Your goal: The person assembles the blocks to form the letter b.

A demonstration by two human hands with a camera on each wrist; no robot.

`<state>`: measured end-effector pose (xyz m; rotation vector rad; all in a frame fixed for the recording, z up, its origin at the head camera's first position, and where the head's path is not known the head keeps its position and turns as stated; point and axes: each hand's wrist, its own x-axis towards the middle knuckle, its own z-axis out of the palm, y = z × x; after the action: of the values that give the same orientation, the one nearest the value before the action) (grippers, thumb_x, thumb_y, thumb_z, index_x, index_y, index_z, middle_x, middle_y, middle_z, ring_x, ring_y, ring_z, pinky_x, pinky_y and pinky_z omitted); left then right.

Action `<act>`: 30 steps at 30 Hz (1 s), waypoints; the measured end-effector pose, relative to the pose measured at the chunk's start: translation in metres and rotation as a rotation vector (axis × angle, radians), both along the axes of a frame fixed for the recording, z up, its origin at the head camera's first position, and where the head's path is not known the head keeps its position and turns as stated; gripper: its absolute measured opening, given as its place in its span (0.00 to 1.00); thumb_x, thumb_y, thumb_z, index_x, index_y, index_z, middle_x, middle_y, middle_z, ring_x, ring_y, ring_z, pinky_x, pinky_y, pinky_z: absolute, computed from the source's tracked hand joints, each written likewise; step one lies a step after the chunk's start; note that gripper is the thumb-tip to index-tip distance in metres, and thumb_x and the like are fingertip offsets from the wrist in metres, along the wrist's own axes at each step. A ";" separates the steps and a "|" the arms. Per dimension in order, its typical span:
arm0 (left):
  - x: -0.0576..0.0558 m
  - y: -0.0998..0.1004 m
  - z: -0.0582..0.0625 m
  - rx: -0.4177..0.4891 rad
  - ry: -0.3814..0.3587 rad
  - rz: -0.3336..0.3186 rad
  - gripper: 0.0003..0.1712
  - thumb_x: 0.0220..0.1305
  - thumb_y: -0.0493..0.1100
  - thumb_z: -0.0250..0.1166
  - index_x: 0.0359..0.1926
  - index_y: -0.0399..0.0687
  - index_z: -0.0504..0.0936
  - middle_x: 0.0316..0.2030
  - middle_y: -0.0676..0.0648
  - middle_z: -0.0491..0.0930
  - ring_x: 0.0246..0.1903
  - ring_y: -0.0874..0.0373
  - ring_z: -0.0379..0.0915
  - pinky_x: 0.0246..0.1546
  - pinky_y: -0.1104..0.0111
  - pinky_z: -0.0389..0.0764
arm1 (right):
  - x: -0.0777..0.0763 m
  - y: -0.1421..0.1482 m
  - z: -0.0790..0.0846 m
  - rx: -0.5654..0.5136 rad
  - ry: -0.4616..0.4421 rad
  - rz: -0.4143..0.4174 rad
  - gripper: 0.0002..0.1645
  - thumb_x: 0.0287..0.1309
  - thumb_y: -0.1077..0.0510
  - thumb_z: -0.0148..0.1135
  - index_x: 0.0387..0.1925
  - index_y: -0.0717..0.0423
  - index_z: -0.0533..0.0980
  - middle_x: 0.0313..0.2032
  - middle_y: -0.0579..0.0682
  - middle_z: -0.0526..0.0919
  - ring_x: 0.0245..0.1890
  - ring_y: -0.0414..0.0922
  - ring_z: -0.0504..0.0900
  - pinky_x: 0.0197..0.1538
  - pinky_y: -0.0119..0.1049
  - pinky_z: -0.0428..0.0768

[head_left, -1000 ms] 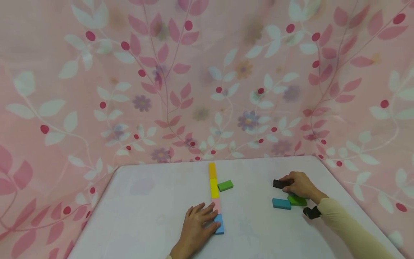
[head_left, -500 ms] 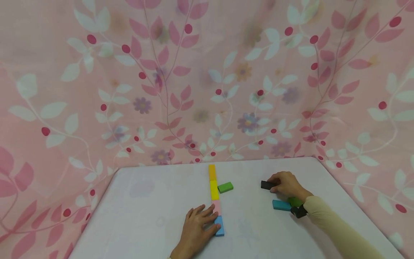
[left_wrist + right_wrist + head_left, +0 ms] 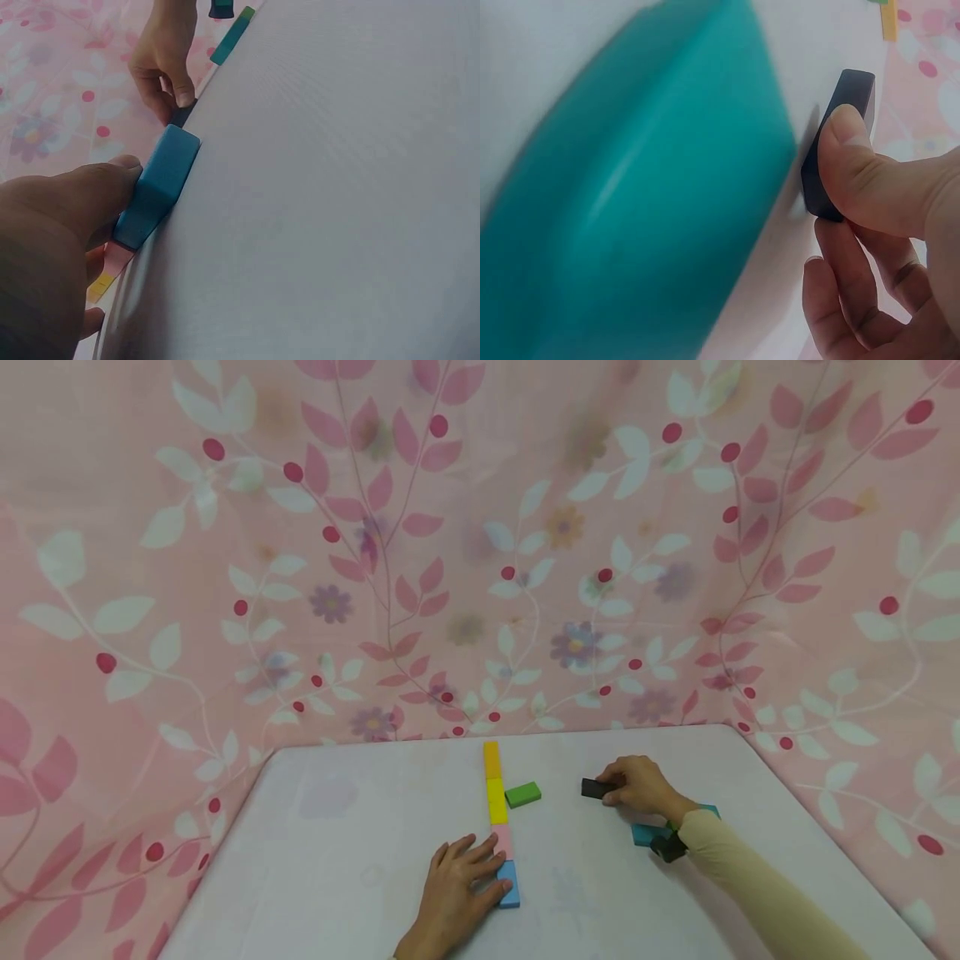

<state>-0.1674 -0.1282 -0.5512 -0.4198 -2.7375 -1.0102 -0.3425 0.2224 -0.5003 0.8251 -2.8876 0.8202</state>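
Observation:
A row of flat blocks runs down the table's middle: an orange block (image 3: 492, 760) at the far end, then a yellow block (image 3: 497, 802), a pink block (image 3: 503, 839) and a blue block (image 3: 512, 896) nearest me. Fingers of my left hand (image 3: 450, 893) rest over the pink block, and its thumb touches the blue block's side. To the right, my right hand (image 3: 641, 785) pinches a black block (image 3: 592, 788) between thumb and fingers, long side lying left to right. In the right wrist view the black block (image 3: 851, 94) is close over the white tabletop.
A green block (image 3: 522, 794) lies slanted beside the yellow one. Under my right forearm are a teal block (image 3: 642, 835) and part of another teal block (image 3: 709, 811), with green partly hidden between them. A pink floral curtain (image 3: 465, 568) hangs behind the white table (image 3: 337, 860).
My right hand has carried the black block leftward toward the row. A second teal block now shows behind the wrist. My left hand stays in place.

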 end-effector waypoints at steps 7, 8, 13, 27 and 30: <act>0.000 -0.001 0.001 0.001 0.012 -0.001 0.24 0.67 0.59 0.73 0.59 0.56 0.89 0.69 0.56 0.80 0.71 0.41 0.72 0.70 0.28 0.61 | -0.006 -0.018 -0.003 -0.019 -0.009 0.015 0.17 0.49 0.61 0.84 0.44 0.57 0.91 0.38 0.48 0.89 0.39 0.45 0.86 0.47 0.47 0.84; 0.000 -0.001 0.001 0.002 0.022 -0.003 0.24 0.67 0.59 0.73 0.59 0.55 0.90 0.68 0.55 0.81 0.70 0.41 0.72 0.69 0.27 0.62 | -0.006 -0.020 -0.004 -0.018 -0.010 0.016 0.17 0.49 0.61 0.84 0.44 0.57 0.91 0.38 0.48 0.89 0.40 0.46 0.86 0.47 0.48 0.85; 0.001 0.000 0.000 0.007 0.044 -0.007 0.24 0.66 0.59 0.73 0.58 0.55 0.90 0.67 0.53 0.82 0.69 0.40 0.73 0.67 0.26 0.63 | -0.008 -0.031 -0.005 -0.009 -0.032 0.031 0.17 0.50 0.61 0.83 0.44 0.57 0.91 0.38 0.48 0.89 0.40 0.46 0.87 0.48 0.49 0.86; -0.001 0.000 -0.002 -0.022 0.004 0.006 0.24 0.66 0.59 0.74 0.59 0.58 0.89 0.69 0.56 0.80 0.71 0.42 0.72 0.69 0.28 0.62 | -0.008 -0.050 -0.008 -0.017 -0.043 0.039 0.17 0.51 0.62 0.83 0.45 0.56 0.90 0.40 0.48 0.89 0.41 0.46 0.86 0.48 0.48 0.86; -0.001 0.000 -0.002 -0.020 0.002 0.008 0.24 0.66 0.59 0.74 0.59 0.58 0.89 0.69 0.56 0.80 0.71 0.42 0.72 0.70 0.28 0.62 | -0.008 -0.052 -0.007 -0.028 -0.043 0.054 0.18 0.51 0.62 0.82 0.46 0.57 0.90 0.40 0.48 0.89 0.40 0.45 0.86 0.47 0.46 0.85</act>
<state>-0.1688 -0.1279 -0.5537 -0.4124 -2.7471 -0.9808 -0.3504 0.1701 -0.5076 0.8975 -2.8955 0.8914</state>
